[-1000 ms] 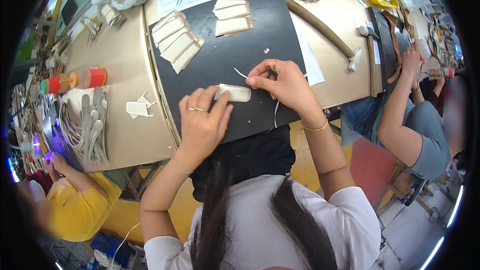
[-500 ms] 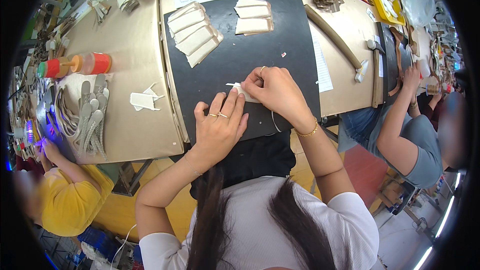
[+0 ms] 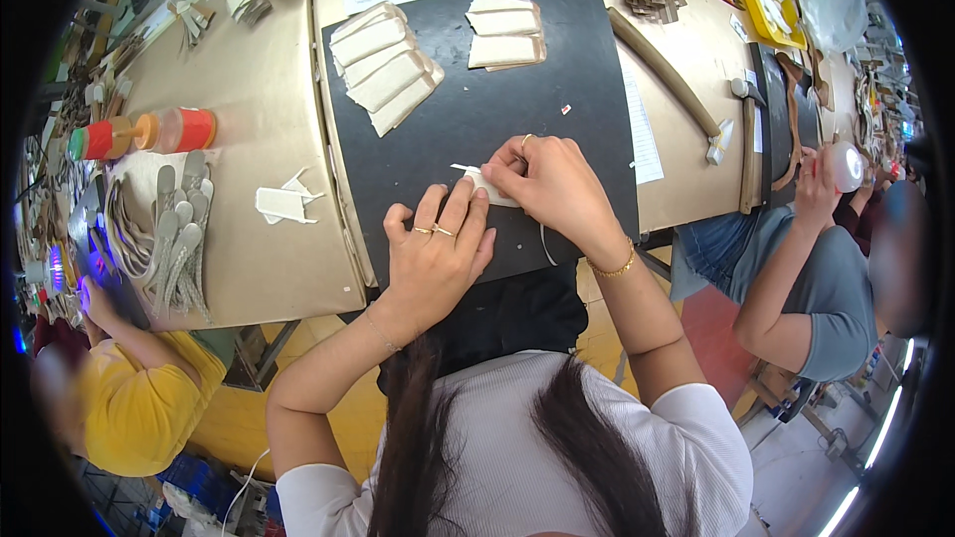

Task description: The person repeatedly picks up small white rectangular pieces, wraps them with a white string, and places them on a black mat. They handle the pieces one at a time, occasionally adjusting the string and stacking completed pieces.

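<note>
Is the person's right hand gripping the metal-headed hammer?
No, the right hand is at the cream piece on the black mat; the metal-headed hammer lies farther right.

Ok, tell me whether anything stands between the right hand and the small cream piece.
Nothing visible does: the right hand is right at the small cream piece, and the left hand is at its left end.

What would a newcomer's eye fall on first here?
Probably the bare left hand and bare right hand, meeting at a small, flat cream piece on the black rectangular mat. Beyond them, at the mat's far side, lie two overlapping groups of flat cream pieces. For colour, the bright yellow plastic tray at upper right and the red-banded plastic containers at left stand out.
</note>
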Tool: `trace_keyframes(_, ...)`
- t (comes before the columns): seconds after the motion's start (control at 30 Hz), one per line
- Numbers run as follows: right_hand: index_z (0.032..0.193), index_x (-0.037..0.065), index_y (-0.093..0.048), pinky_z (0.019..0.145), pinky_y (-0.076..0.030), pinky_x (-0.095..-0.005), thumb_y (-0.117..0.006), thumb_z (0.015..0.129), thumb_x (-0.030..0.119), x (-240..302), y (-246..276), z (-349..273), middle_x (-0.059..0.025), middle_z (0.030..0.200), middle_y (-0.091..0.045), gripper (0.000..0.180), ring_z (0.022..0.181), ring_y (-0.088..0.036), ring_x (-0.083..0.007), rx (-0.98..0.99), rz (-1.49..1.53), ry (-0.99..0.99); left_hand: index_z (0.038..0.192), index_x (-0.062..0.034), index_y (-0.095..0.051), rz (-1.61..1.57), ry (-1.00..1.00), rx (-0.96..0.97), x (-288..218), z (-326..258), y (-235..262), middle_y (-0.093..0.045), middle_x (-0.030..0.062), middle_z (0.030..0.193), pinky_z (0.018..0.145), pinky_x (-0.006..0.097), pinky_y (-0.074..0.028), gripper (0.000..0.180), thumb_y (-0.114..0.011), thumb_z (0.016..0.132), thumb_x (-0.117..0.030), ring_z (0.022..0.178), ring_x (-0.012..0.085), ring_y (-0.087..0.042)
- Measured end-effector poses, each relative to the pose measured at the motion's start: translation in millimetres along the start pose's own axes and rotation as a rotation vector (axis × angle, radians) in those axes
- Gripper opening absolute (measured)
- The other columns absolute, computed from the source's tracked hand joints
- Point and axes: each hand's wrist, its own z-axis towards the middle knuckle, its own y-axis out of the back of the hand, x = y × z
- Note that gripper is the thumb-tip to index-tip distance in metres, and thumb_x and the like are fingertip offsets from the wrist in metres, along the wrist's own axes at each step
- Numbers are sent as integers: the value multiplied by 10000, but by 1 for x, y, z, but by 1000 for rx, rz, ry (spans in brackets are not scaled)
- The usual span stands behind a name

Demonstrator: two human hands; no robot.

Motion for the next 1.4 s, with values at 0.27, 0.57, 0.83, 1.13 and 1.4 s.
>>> trace_keyframes(0.27, 856, -26, -755, 718, -566, -398, -700, 884, 198, 1, 1, 1, -190, 715, -719, 232, 685, -731, -341, 26, -16, -23, 1218, -62, -695, -8, -40, 22, 4, 6, 4, -588, 74, 1449, 904, 432, -351, 449, -800, 833, -267, 1159, 227, -565)
trace_keyframes(0.57, 848, -39, -766, 644, -541, -369, -772, 868, 277, -12, 31, -21, -187, 661, -688, 317, 630, -717, -305, 0, -36, -185, 1192, -52, -700, 29, -96, 67, 7, 12, 10, -612, 84, 1418, 953, 443, -376, 429, -797, 843, -281, 1144, 241, -579)
trace_keyframes(0.83, 803, -17, -757, 588, -511, -387, -768, 864, 275, -18, 27, -22, -168, 599, -652, 298, 575, -678, -320, -25, -80, -134, 1205, -48, -694, 26, -96, 79, 7, 12, 10, -607, 96, 1417, 960, 451, -374, 447, -804, 838, -279, 1160, 253, -576)
trace_keyframes(1.13, 793, -13, -742, 615, -526, -372, -775, 864, 253, -19, 26, -23, -155, 629, -664, 278, 605, -679, -297, -41, -130, -87, 1203, -45, -697, 54, -107, 89, 7, 11, 10, -607, 97, 1415, 966, 447, -366, 456, -809, 831, -282, 1162, 250, -574)
trace_keyframes(1.4, 859, -34, -739, 562, -483, -340, -796, 869, 247, -23, 21, -24, -140, 596, -624, 287, 526, -621, -231, -64, -112, -56, 1300, -127, -680, 10, -119, 88, 8, 22, 17, -643, 72, 1255, 952, 455, -344, 451, -756, 864, -210, 1102, 235, -579)
